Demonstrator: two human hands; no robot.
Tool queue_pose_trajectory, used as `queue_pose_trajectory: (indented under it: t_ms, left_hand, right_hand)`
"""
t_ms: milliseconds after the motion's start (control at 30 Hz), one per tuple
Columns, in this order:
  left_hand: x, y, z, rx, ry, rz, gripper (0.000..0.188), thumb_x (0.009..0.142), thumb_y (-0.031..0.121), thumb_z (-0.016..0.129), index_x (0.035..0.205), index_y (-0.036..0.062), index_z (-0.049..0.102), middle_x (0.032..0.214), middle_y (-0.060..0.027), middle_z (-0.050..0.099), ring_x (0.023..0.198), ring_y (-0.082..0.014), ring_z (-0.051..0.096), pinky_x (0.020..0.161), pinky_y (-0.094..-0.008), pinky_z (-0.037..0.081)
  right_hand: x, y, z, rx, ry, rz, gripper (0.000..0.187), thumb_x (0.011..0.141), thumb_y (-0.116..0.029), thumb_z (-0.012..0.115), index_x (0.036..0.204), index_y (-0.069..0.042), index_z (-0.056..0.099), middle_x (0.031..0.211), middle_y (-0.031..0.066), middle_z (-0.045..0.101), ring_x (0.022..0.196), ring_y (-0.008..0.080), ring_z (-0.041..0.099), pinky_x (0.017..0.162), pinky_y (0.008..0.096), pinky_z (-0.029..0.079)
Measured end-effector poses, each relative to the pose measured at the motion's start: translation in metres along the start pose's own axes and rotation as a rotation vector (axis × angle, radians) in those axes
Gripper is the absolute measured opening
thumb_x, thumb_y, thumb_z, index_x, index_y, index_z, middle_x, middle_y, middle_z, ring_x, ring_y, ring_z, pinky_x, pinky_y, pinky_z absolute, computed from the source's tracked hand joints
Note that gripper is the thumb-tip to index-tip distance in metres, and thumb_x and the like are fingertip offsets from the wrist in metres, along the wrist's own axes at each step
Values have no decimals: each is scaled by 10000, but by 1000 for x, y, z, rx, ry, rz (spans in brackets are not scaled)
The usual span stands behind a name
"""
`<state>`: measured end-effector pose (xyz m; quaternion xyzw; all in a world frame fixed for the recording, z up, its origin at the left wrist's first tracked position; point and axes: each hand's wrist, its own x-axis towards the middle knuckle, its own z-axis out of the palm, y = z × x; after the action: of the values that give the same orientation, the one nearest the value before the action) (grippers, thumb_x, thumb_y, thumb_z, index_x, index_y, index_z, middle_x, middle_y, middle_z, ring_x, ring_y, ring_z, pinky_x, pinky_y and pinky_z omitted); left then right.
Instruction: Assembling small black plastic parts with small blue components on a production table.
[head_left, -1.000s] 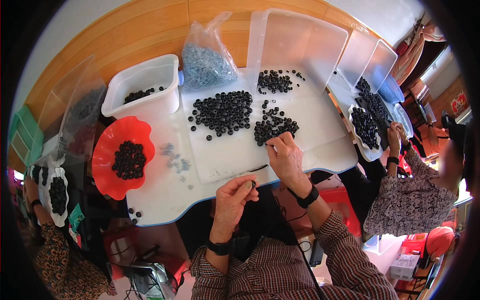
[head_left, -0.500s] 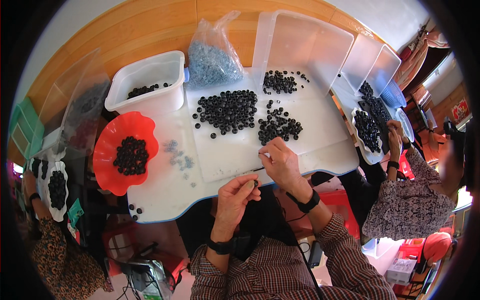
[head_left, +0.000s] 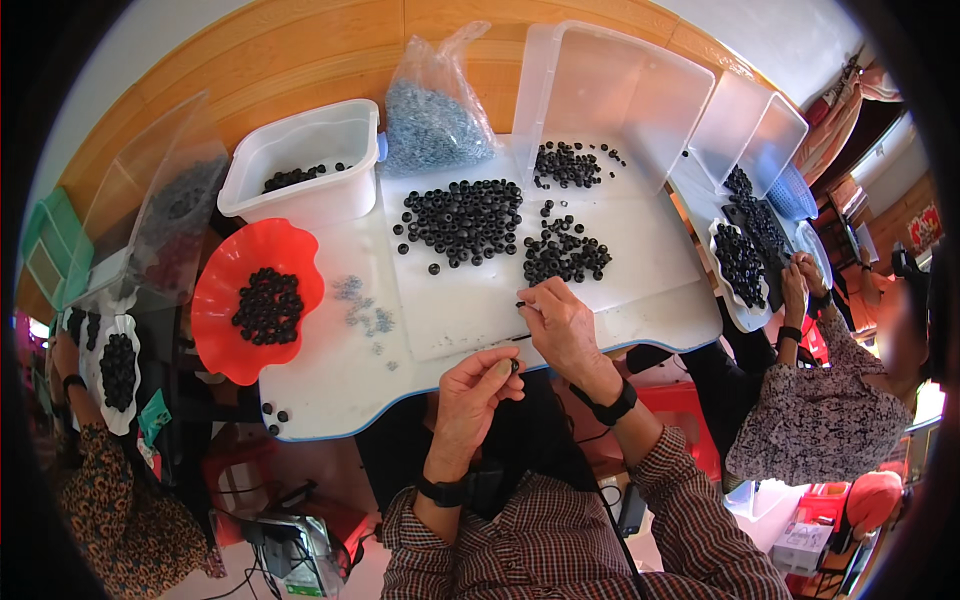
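Observation:
My left hand (head_left: 474, 395) is closed at the table's front edge, pinching a small black round part (head_left: 515, 367) between thumb and fingertips. Just right of it and farther forward, my right hand (head_left: 566, 332) is closed too. A tiny dark piece (head_left: 520, 304) shows at its fingertips, too small to name. Beyond the right hand lies a pile of black round parts (head_left: 570, 258) on a white sheet (head_left: 460, 310). A larger pile of similar parts (head_left: 462, 218), several with a hole showing, spreads to its left. Smaller black pieces (head_left: 568, 165) lie farther back.
Left stands a red scalloped bowl (head_left: 222, 300) of black parts, with a white tub (head_left: 310, 205) behind. A bag of bluish small pieces (head_left: 432, 125) leans by the wall, beside a clear bin on its side (head_left: 622, 90). Co-workers sit left (head_left: 125, 500) and right (head_left: 820, 410).
The table and its contents sit slightly farther right in the picture. Both hands keep nearly the same pose; the tiny dark piece at my right fingertips shows a little more clearly.

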<state>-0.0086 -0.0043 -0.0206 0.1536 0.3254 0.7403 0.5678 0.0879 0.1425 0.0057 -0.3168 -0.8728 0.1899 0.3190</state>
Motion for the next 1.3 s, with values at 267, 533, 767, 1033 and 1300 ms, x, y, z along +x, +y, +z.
queue_pose_trajectory:
  t_ms: [267, 533, 767, 1033, 1300]
  left_hand:
    - [0, 2, 1, -49, 55, 73, 248, 958, 50, 554, 1181, -39, 615, 990, -131, 665, 765, -134, 636, 696, -266, 561]
    - [-2, 4, 4, 20, 89, 134, 256, 961, 34, 543, 1194, -42, 615, 1004, -112, 662, 790, -133, 630, 701, -262, 556]
    - [-5, 5, 6, 11, 82, 135, 253, 961, 34, 543, 1188, -49, 616, 982, -103, 663, 788, -135, 630, 699, -263, 554]
    - [-9, 9, 12, -6, 63, 150, 244, 960, 42, 548, 1174, -50, 621, 904, -96, 664, 749, -143, 631, 695, -266, 546]
    - [-11, 14, 12, -158, 36, 104, 255, 977, 69, 525, 1188, -48, 606, 893, -98, 660, 728, -144, 629, 683, -257, 546]
  right_hand:
    - [-10, -14, -10, 111, -96, -34, 73, 843, -36, 613, 914, -20, 620, 855, 130, 605, 704, 316, 628, 615, 402, 503]
    - [-26, -43, -21, 302, -110, -6, 143, 825, 35, 644, 960, -7, 668, 868, 112, 647, 689, 197, 658, 584, 279, 511]
    - [-33, -44, -19, 484, -62, 88, 178, 846, 47, 628, 1018, 4, 652, 913, 116, 642, 739, 167, 667, 623, 263, 530]
    - [-40, -45, -19, 834, -124, 380, 154, 894, 4, 632, 1046, 15, 652, 906, 61, 685, 826, 96, 648, 742, 235, 537]
    - [-40, -56, -25, 994, -123, 441, 101, 897, 17, 624, 995, 15, 650, 929, 46, 668, 866, 95, 637, 789, 233, 528]
